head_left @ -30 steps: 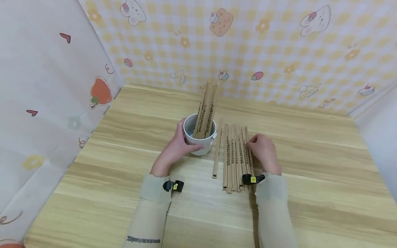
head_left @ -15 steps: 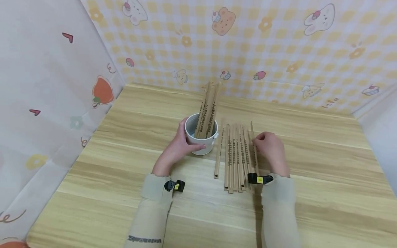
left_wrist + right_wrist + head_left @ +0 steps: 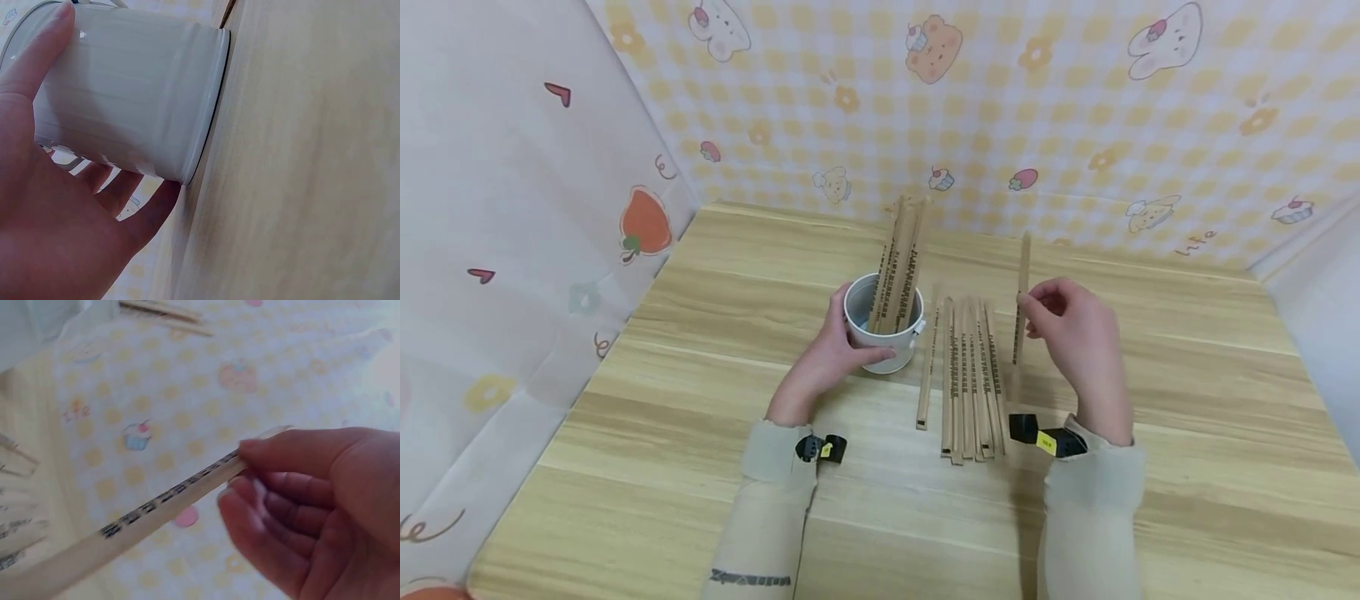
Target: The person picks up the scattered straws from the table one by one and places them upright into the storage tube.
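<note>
In the head view my left hand [image 3: 823, 362] grips a small white pail [image 3: 904, 347], thumb across its near side and fingers around the far side. The left wrist view shows the pail's wall [image 3: 125, 94] between thumb and fingers. Several paper-wrapped straws [image 3: 898, 267] stand leaning in the pail. To the right, my right hand [image 3: 1078, 333] pinches one paper-wrapped straw [image 3: 1024, 271] between thumb and fingers, raised above the table and roughly upright. Dark printing runs along that straw [image 3: 169, 497] in the right wrist view. Just left of it lies a row of wrapped straws [image 3: 972, 392].
A single wrapped straw [image 3: 927, 375] lies between the pail and the row. The wood-grain table [image 3: 700, 317] meets a yellow checked backdrop [image 3: 880, 108] behind, with a white patterned sheet [image 3: 535, 208] on the left.
My right hand has drawn one straw off the right end of the row, moved right and lifted it. The left hand and the pail stay in place.
</note>
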`<state>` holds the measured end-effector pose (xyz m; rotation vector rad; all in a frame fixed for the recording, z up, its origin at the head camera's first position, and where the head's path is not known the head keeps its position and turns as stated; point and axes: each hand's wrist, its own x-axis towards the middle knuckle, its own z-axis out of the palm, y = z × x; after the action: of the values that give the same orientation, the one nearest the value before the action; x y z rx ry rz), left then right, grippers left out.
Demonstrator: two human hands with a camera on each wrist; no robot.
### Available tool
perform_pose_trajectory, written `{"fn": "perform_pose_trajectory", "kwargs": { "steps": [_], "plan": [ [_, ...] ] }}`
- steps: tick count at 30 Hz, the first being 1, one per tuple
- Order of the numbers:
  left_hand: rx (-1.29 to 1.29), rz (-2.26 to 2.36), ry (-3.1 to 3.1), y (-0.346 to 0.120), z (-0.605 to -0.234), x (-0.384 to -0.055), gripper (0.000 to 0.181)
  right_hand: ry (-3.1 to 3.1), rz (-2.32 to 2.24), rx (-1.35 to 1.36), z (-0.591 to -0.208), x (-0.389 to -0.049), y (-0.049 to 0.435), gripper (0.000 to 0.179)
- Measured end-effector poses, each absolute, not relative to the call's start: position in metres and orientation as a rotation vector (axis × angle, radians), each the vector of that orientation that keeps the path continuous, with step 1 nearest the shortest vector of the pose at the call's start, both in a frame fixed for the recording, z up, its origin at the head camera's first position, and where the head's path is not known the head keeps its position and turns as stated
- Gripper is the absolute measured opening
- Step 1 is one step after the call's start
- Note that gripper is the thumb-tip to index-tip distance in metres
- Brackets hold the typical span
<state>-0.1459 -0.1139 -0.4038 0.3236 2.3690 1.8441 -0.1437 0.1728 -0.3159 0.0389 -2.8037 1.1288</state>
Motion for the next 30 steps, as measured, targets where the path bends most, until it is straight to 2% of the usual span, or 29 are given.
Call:
{"fn": "perform_pose_trajectory", "kwargs": {
  "steps": [6, 17, 30],
  "plan": [
    [0.318, 1.843, 2.329, -0.111, -0.386, -0.138, 0.104, -2.508, 1.17, 0.077, -0.304, -0.139, 0.165, 0.026],
    [0.304, 1.825, 2.357, -0.112, -0.383, -0.135, 0.103, -1.857, 1.654, 0.137, -0.281, -0.14, 0.14, 0.019],
    [0.311, 1.821, 2.395, -0.116, -0.412, -0.148, 0.106, -1.466, 1.806, 0.224, -0.258, -0.132, 0.109, 0.015]
  ]
}}
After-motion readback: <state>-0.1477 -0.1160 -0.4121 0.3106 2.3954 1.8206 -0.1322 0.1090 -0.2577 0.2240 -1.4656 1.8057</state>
